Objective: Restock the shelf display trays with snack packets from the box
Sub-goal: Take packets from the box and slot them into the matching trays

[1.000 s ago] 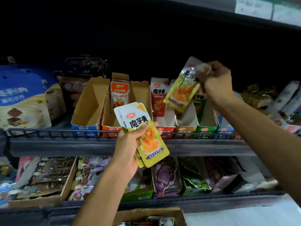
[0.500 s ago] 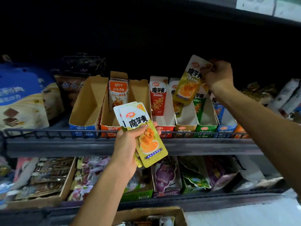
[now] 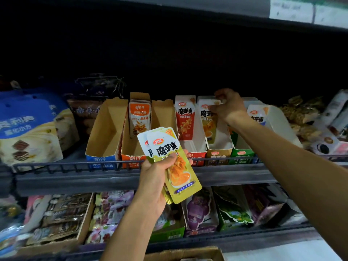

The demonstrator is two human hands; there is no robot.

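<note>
My left hand (image 3: 153, 178) grips a small stack of yellow snack packets (image 3: 176, 162) in front of the shelf rail. My right hand (image 3: 230, 108) reaches into the yellow display tray (image 3: 219, 153), its fingers curled on the top edge of a yellow packet (image 3: 208, 127) that stands upright inside it. The red tray (image 3: 195, 156) to its left holds a red packet (image 3: 185, 119). The orange tray (image 3: 131, 159) holds an orange packet (image 3: 139, 117). Only the top rim of the cardboard box (image 3: 184, 254) shows at the bottom edge.
A blue tray (image 3: 101, 160) stands at the left of the row and a green tray (image 3: 242, 153) sits under my right forearm. A wire rail (image 3: 75, 164) fronts the shelf. Large blue bags (image 3: 28, 125) fill the left. The lower shelf (image 3: 226, 240) is packed with goods.
My right hand carried its yellow packet down from above the trays and stood it in the yellow tray. My left hand kept its stack almost still.
</note>
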